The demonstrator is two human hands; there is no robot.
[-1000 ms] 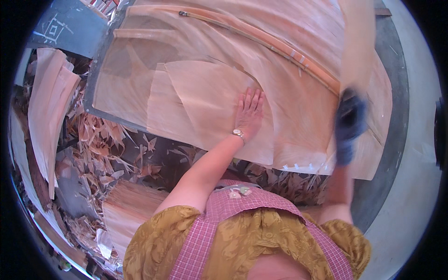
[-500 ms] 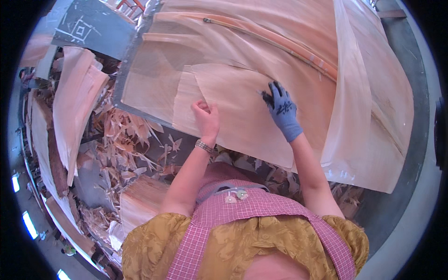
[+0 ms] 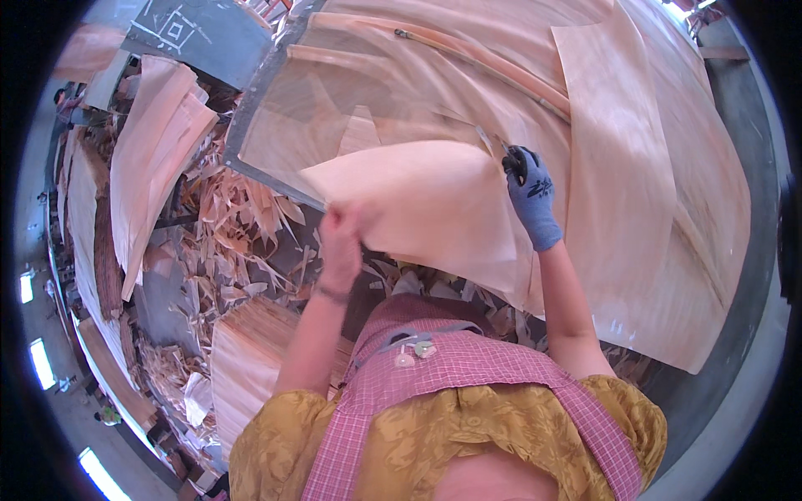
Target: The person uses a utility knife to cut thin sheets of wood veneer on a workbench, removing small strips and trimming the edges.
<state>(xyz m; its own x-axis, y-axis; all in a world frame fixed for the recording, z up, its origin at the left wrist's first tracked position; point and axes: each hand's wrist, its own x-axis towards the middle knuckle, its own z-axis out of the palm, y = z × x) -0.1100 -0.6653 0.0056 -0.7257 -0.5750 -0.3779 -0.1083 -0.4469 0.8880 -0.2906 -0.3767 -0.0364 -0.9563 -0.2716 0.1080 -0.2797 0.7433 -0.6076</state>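
My bare left hand (image 3: pixel 341 242), blurred by motion and wearing a wrist bracelet, is closed on the left edge of a pale wood veneer sheet (image 3: pixel 418 196). The sheet is lifted and curls above the stack. My right hand (image 3: pixel 530 188), in a blue glove with black-coated fingers, is closed just right of the sheet. Out of its fingers sticks a thin, small blade-like tool (image 3: pixel 504 145), most of it hidden in the grip. Beneath lies a broad stack of wrinkled veneer (image 3: pixel 468 92). Another long veneer strip (image 3: pixel 614 108) lies across it at the right.
A long thin stick (image 3: pixel 480 68) lies on the stack. Torn veneer scraps (image 3: pixel 234 217) cover the floor at the left, beside hanging veneer sheets (image 3: pixel 159 142) and a veneer pile (image 3: pixel 251 351). A grey table edge (image 3: pixel 259 100) borders the stack. People appear far left.
My left hand has moved left and down, pulling up the veneer sheet's edge, which now curls off the stack. My right hand shifted slightly right, and the tool tip shows more.
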